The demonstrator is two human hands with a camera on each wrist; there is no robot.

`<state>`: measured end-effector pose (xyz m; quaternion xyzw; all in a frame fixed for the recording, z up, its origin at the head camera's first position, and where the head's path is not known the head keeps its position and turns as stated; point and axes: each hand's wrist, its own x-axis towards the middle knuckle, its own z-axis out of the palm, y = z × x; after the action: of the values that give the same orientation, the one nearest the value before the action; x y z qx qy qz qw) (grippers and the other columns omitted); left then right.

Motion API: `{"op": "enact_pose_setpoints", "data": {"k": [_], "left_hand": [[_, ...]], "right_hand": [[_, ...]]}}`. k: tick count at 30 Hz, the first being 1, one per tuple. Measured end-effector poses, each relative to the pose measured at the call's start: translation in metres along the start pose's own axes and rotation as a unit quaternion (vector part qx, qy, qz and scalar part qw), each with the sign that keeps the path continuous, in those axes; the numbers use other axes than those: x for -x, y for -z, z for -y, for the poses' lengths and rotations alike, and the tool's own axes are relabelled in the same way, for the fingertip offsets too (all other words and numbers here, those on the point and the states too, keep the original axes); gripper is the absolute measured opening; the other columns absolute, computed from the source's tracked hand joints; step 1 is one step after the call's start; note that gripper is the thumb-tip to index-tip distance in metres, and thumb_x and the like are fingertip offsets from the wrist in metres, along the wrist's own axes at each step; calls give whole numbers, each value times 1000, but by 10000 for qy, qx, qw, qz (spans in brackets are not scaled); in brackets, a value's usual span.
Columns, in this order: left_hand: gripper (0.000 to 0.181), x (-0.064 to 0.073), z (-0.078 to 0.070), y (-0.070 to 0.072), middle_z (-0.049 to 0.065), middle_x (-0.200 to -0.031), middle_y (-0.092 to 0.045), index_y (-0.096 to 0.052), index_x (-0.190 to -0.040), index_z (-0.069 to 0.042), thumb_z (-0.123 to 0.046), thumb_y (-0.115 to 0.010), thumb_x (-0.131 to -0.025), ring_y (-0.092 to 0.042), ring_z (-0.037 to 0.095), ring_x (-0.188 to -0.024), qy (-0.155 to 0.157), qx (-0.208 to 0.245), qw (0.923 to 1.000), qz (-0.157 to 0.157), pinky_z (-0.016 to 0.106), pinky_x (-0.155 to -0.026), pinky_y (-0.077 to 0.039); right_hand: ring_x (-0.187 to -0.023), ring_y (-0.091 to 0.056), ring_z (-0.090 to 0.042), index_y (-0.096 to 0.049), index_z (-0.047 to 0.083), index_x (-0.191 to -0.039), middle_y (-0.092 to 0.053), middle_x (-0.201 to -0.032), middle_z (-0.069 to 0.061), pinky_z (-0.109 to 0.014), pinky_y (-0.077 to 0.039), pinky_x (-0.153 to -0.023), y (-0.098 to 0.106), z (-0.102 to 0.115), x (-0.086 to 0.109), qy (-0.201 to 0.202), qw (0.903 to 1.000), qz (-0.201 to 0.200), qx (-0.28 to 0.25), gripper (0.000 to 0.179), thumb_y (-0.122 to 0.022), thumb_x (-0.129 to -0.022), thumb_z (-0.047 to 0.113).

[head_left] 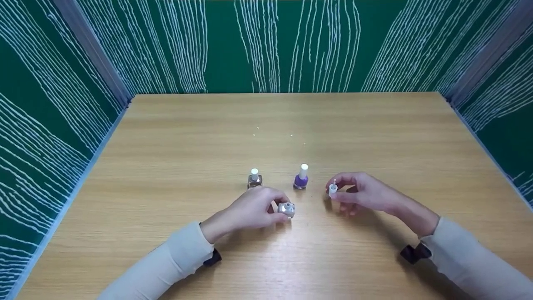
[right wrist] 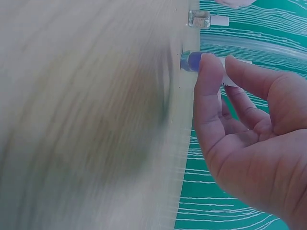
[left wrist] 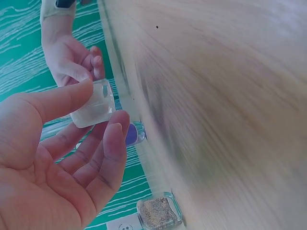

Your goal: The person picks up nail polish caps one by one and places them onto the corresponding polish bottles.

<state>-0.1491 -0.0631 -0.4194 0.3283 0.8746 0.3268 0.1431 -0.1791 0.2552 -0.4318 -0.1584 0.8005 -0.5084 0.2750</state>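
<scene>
Between the thumb and fingers of my left hand is a small nail polish bottle with its cap off; the left wrist view shows its clear, whitish glass. My right hand pinches a white nail polish cap, its brush stem pointing upward in the head view. The cap and the bottle are apart. Standing capped between and beyond the hands is a purple nail polish bottle. A glittery nail polish bottle with a white cap stands just beyond my left hand, its lower part partly hidden.
The wooden table carries a few tiny white specks toward its far side. Green panels with white wavy lines surround its back and sides. Dark straps show at both wrists.
</scene>
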Motion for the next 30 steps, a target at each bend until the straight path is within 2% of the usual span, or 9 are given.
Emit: {"op": "enact_pose_setpoints", "data": {"k": [10, 24, 30], "left_hand": [[21, -6, -1, -1, -8, -96, -71, -75, -107, -12, -22, -79, -90, -59, 2, -68, -111, -6, 9998, -147, 20, -63, -49], [21, -12, -1, -3, -9, -97, -70, -75, -109, -14, -22, -79, -90, -61, 4, -71, 120, 112, 9998, -58, 22, -66, -51], [21, -15, -2, -3, -8, -98, -71, -75, -109, -14, -20, -79, -89, -62, 5, -74, 146, 116, 9998, -63, 23, -68, -52]], "right_hand": [[-77, -69, -35, -63, 3, -123, -60, -113, -18, -37, -58, -60, -1, 3, 3, 113, 9999, 60, 89, 33, -70, -98, 23], [-75, -69, -29, -64, 2, -124, -59, -116, -21, -35, -58, -57, -1, -2, 3, 128, 9997, 176, 143, 31, -70, -97, 17], [-79, -69, -31, -63, 3, -126, -58, -118, -20, -36, -59, -58, 0, 1, 2, 121, 9995, 204, 228, 32, -70, -97, 17]]}}
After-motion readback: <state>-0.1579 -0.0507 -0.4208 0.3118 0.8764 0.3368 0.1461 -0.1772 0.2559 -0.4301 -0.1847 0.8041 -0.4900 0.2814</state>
